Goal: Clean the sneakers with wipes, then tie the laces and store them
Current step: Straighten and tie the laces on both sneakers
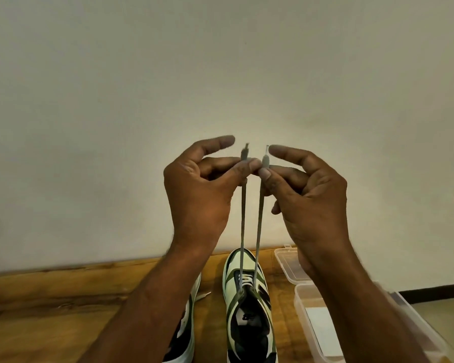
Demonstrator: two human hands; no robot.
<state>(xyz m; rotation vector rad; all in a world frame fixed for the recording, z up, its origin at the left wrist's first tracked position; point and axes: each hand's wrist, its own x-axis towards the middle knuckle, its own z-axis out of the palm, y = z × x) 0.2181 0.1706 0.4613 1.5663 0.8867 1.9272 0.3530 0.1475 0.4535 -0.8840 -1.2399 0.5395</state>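
A green, white and black sneaker (247, 310) stands on the wooden table, toe pointing away from me. Its two grey laces rise straight up from the top eyelets. My left hand (199, 189) pinches the left lace end (243, 218) between thumb and finger. My right hand (307, 195) pinches the right lace end (258, 218) the same way, and both hands are held close together high above the shoe. The second sneaker (188, 323) lies to the left, mostly hidden behind my left forearm.
A clear plastic box (315, 323) with its open lid (286, 263) sits to the right of the sneakers, holding something white. The wooden table (50, 310) ends at a plain wall behind. Floor shows at the far right.
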